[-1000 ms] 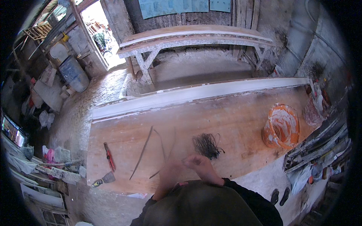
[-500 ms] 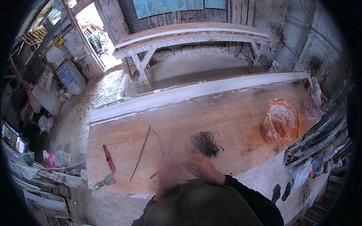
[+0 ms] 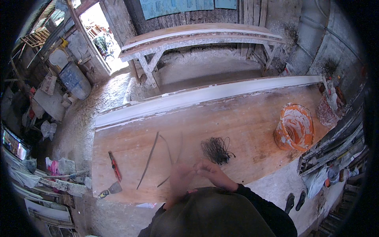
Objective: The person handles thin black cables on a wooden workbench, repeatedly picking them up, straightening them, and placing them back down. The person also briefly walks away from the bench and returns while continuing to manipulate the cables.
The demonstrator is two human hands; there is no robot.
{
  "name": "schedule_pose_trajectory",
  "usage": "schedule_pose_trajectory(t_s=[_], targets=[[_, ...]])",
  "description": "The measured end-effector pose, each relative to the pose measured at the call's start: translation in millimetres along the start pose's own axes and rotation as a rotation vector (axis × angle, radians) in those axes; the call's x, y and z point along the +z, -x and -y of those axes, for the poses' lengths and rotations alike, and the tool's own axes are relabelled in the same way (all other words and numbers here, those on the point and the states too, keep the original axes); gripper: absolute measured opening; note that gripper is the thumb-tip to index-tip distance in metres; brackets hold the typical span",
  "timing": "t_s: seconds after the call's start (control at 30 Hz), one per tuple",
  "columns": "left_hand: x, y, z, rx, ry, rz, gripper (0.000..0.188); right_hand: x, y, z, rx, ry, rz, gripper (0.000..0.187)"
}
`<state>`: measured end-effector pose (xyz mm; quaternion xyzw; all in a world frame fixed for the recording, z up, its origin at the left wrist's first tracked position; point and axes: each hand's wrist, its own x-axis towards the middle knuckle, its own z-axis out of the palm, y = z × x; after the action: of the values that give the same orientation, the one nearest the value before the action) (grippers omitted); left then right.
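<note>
My left hand (image 3: 181, 177) and my right hand (image 3: 214, 174) meet over the near edge of a wooden tabletop (image 3: 244, 118). The right fingers are closed in a pinch by the left fingertips; whatever they hold is too small or blurred to make out. Haze and blur cover the left hand, hiding its finger positions. Just beyond the right hand lies a tangled bundle of thin black wire (image 3: 215, 150). Left of my hands are a dark thin strip (image 3: 148, 160) and a bent strip (image 3: 167, 147), partly hidden by the left hand.
A red-handled tool (image 3: 115, 166) and a putty knife (image 3: 110, 190) lie at the left. An orange bucket (image 3: 278, 134) smeared white stands at the right. A long white moulding (image 3: 209, 93) runs along the far edge. A second bench (image 3: 201, 38) stands behind.
My hands have shifted slightly to the right, and the right fingers have drawn up into a tighter pinch. The things on the table lie as before.
</note>
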<state>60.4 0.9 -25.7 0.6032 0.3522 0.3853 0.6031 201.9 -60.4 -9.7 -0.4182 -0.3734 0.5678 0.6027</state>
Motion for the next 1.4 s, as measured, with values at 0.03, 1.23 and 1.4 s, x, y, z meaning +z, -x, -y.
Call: schedule_pose_trajectory(t_s=[0.03, 1.23, 1.4], targets=[[-1.1, -0.2, 1.7, -0.016, 0.022, 0.027, 0.016, -1.6, 0.5, -2.3, 0.052, -0.057, 0.016, 0.006], [-30.2, -8.1, 2.1, -0.424, 0.332, 0.317, 0.012, 4.6, -0.5, -6.6, 0.004, 0.117, 0.034, 0.011], [-28.9, -3.0, 18.0, -0.457, 0.64, 0.374, 0.009, 2.4, -5.1, -15.2, 0.078, 0.089, 0.066, 0.008]])
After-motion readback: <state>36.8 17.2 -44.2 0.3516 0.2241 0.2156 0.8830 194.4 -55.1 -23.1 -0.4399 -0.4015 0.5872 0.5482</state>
